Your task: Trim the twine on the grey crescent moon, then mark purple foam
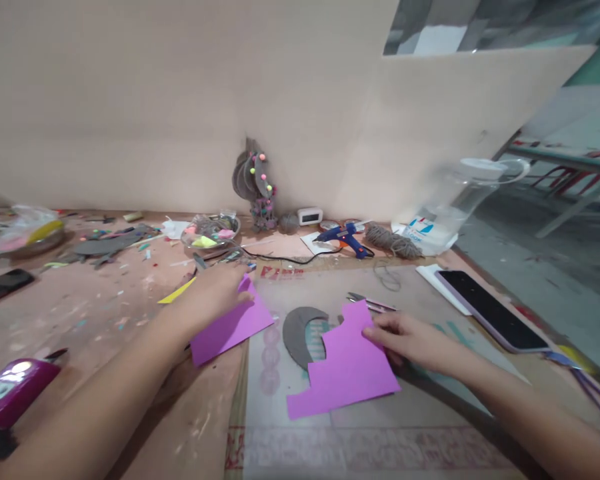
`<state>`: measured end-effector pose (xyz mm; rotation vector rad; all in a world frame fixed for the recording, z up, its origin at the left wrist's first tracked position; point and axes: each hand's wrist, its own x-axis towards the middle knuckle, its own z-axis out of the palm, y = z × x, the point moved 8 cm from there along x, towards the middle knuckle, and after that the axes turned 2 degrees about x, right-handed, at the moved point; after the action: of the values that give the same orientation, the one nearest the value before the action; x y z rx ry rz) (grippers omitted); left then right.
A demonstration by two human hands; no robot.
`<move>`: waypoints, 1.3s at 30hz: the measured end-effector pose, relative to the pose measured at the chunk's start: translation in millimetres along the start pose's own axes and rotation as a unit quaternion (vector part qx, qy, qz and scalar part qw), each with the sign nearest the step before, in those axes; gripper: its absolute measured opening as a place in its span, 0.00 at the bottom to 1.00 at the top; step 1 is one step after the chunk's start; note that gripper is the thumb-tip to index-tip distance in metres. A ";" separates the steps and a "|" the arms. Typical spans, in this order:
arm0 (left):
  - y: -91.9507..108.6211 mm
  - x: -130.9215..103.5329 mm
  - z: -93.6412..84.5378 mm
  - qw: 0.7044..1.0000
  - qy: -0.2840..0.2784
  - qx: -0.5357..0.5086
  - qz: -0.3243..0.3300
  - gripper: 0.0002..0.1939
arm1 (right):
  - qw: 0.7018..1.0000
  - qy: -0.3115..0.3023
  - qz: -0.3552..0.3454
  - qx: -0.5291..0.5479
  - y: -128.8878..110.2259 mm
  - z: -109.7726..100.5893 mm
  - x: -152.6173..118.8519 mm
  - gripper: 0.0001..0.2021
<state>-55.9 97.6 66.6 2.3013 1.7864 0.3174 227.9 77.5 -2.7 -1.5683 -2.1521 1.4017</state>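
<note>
My right hand pinches the right edge of a purple craft sheet with a stepped, cut-out left side. This sheet partly covers a grey crescent-shaped piece on the plastic-covered board. My left hand is closed on the upper edge of a smaller purple piece; some of its fingers are hidden. A yellow piece shows beside my left wrist. Small thread snips lie just behind the sheet in my right hand.
At the back stand a grey ornament with coloured balls, a blue glue gun, grey yarn and a clear jug. A phone lies at right, another phone at left, near a magenta pouch.
</note>
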 end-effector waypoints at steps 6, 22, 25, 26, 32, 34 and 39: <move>106.6 -27.2 45.7 0.965 -0.105 -0.042 0.237 0.17 | 0.980 0.011 0.003 -0.199 11.5 -16.4 -2.8 0.28; 4.7 17.0 14.8 0.999 0.039 0.025 0.018 0.17 | 0.861 0.322 -0.160 -0.359 13.0 -64.2 10.1 0.14; -39.9 21.8 10.4 0.996 0.021 0.068 -0.061 0.13 | 0.859 0.337 -0.160 -0.350 15.1 -68.5 12.4 0.15; -50.3 22.8 11.4 0.994 0.008 0.077 -0.075 0.14 | 0.859 0.338 -0.160 -0.350 14.6 -69.0 12.9 0.15; -68.2 22.2 18.8 0.988 -0.054 0.098 -0.104 0.16 | 0.863 0.342 -0.155 -0.339 10.9 -70.3 13.0 0.16; -66.4 20.2 18.9 0.987 -0.054 0.101 -0.110 0.16 | 0.866 0.338 -0.152 -0.335 9.9 -70.1 13.1 0.16; -67.3 16.9 14.1 0.983 -0.015 0.113 -0.147 0.16 | 0.871 0.335 -0.151 -0.328 8.1 -67.9 11.8 0.15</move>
<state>-109.8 129.8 33.9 2.1180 2.2089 0.0301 267.3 127.6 24.7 -1.4624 -2.3250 -0.0368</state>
